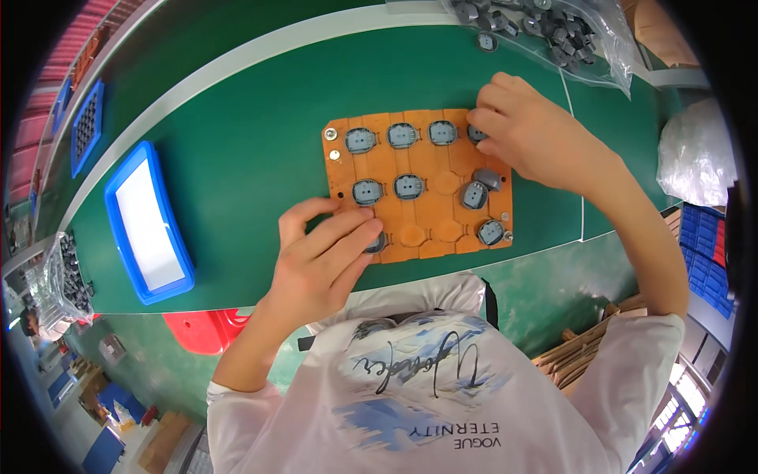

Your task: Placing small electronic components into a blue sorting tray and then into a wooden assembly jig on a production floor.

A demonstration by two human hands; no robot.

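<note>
An orange fixture plate [433,164] with rows of round recesses lies on the green table, and small grey round plastic housings [408,186] sit in many of them. At its lower left corner my left hand [322,251] has its fingers and thumb closed about a grey plastic housing [376,243], partly covered by the fingertips. My right hand [527,130] pinches another housing [476,134] at the upper right corner, mostly hidden by the fingers. Near the right edge, a darker grey piece [488,179] leans against a tilted housing [474,195]. Several recesses in the lower rows are bare.
A blue-rimmed tray [186,271] with a white bottom stands on the left. At the back right lies a clear bag [612,63] of loose grey parts, with one single part [486,42] beside it. A red stool [201,332] is below the table's front edge.
</note>
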